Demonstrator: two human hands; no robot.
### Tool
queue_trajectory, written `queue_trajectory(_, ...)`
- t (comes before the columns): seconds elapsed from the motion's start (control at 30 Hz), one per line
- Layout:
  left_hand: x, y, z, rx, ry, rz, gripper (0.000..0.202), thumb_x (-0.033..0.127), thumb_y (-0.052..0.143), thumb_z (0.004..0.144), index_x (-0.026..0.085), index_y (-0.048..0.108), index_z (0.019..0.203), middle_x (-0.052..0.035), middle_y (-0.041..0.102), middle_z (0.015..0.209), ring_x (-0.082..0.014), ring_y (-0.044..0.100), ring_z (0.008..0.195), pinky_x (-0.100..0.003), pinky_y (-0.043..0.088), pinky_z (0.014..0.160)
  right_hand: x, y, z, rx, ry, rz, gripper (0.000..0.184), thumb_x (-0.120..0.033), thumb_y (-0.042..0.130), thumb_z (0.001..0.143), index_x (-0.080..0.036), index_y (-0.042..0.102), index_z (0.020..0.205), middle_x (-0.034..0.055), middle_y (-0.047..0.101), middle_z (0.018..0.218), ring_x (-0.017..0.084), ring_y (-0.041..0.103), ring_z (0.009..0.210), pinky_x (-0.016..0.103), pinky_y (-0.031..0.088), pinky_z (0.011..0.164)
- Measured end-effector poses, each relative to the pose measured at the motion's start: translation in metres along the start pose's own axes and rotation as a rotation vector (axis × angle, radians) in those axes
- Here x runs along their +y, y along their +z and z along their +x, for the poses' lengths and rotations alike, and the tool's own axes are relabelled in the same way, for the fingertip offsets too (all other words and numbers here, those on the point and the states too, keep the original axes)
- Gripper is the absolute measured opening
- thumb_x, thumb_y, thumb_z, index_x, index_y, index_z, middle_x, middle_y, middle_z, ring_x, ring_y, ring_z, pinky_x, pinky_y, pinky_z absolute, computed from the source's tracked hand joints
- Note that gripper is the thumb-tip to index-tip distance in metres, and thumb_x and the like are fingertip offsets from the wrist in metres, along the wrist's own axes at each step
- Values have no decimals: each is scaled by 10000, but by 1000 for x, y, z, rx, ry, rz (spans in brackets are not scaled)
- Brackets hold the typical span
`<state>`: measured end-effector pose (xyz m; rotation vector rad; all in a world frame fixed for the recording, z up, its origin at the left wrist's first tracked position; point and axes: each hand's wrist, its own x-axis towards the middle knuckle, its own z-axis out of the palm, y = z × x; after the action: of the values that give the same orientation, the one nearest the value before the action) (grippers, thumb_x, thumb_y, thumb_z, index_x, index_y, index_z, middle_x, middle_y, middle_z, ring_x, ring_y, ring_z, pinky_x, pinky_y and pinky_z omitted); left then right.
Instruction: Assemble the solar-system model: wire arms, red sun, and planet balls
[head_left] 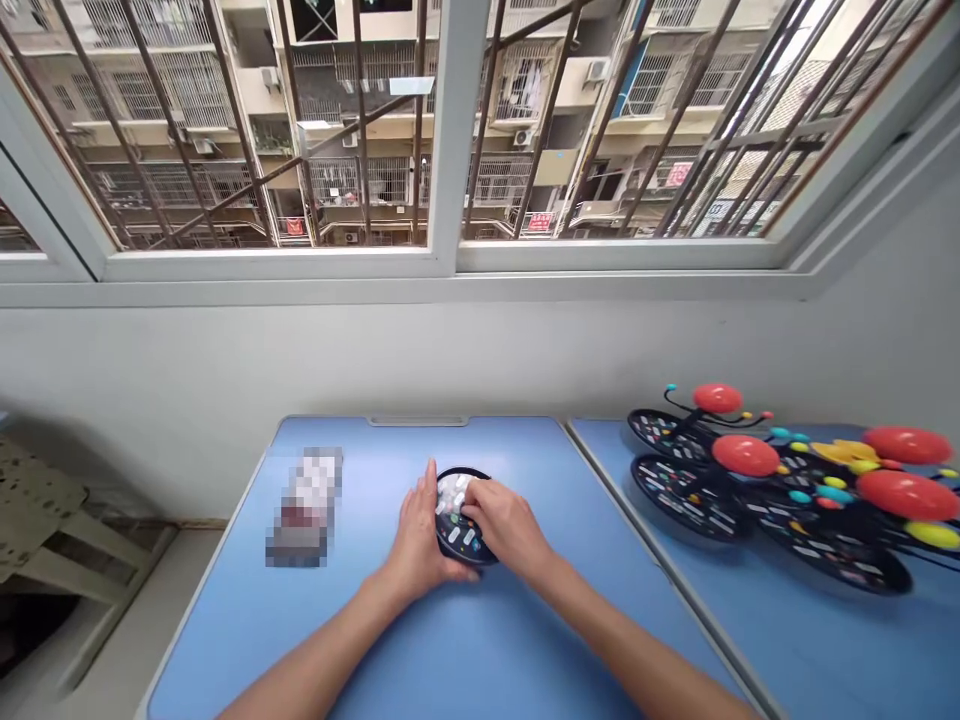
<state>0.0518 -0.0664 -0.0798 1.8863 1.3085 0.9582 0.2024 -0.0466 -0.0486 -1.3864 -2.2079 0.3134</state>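
Observation:
A round black disc [456, 541] lies on the blue table, with white labels and small coloured dots on its face. Several white pieces cover its upper left part. My left hand [418, 540] grips the disc's left rim, thumb along the near edge and fingers up the far side. Over the right part of the disc, my right hand [501, 518] is closed, its fingertips pressed together at the face. What sits between those fingertips is hidden.
A pixelated object [306, 508] lies on the left of the blue table [360, 640]. On the adjoining table at right stand several black-based models with red domes [745, 456] and coloured balls on thin arms. A wall and barred window are behind.

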Motion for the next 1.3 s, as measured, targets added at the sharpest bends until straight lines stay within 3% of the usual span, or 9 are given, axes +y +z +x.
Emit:
queue_trajectory(0.2, -4, -7, -3, -15, 3, -31, 1403, 301, 823, 358, 195, -123, 1389, -141, 426, 1263, -357, 400, 1143, -502, 295, 979, -6, 6, -5, 58, -34, -28, 173, -119, 384, 785, -216, 387, 642, 41, 559, 668, 187, 513, 662, 270, 361, 590)
queue_trajectory(0.33, -4, -12, -1, -51, 27, -108, 1394, 286, 819, 381, 211, -150, 1381, -128, 442, 1268, -320, 446, 1124, -472, 323, 986, -8, -12, -3, 133, -9, -24, 160, -156, 351, 831, -213, 399, 689, 38, 548, 690, 177, 510, 691, 259, 369, 624)
queue_trajectory(0.4, -3, -14, -1, -63, 7, -113, 1371, 280, 823, 375, 204, -91, 1393, -145, 419, 1296, -323, 443, 1138, -471, 332, 987, -5, -23, 0, 139, -2, -32, 155, -185, 363, 838, -217, 408, 693, 28, 548, 692, 172, 510, 693, 254, 364, 624)
queue_trajectory(0.57, -5, -27, -8, -99, -96, -19, 1221, 280, 823, 350, 170, 174, 1378, -164, 358, 1350, -348, 330, 1239, -491, 260, 1041, 21, -38, 5, 118, 72, -88, 130, -201, 399, 803, -224, 418, 676, 21, 561, 688, 179, 516, 675, 261, 350, 602)
queue_trajectory(0.8, -7, -49, -22, -159, -160, 51, 1192, 364, 797, 405, 93, 164, 1377, -195, 258, 1400, -332, 243, 1290, -442, 218, 1076, 54, -20, 1, 59, 156, -152, 130, -180, 394, 764, -229, 408, 645, 16, 547, 641, 182, 513, 629, 253, 333, 541)
queue_trajectory(0.97, -9, -63, -23, -217, -180, 138, 1198, 364, 794, 432, 109, 127, 1393, -199, 192, 1425, -342, 150, 1317, -472, 170, 1079, 48, -5, -1, -16, 115, -136, 136, -171, 415, 749, -225, 433, 625, 7, 553, 640, 167, 524, 620, 244, 349, 542)
queue_trajectory(1.13, -5, -76, -27, -228, -160, 172, 1276, 441, 806, 408, 180, 56, 1406, -183, 128, 1439, -345, 91, 1322, -511, 180, 1055, 31, -13, 1, -8, 106, -110, 70, -196, 449, 762, -226, 509, 783, 10, 581, 684, 176, 542, 647, 253, 372, 555)
queue_trajectory(1.23, -1, -77, -31, -157, -143, 169, 1085, 501, 766, 479, 224, 226, 1378, -160, 210, 1407, -345, 162, 1300, -517, 228, 1034, 8, -19, 5, -38, 31, -68, 111, -219, 449, 802, -217, 542, 742, 22, 594, 728, 169, 543, 702, 256, 389, 611)
queue_trajectory(1.3, 2, -75, -35, -84, -103, 176, 876, 496, 738, 540, 253, 385, 1304, -146, 297, 1357, -345, 244, 1263, -526, 264, 1012, -11, -18, 10, -146, -72, -33, 141, -176, 471, 788, -209, 566, 689, 19, 599, 716, 161, 543, 710, 249, 387, 620)
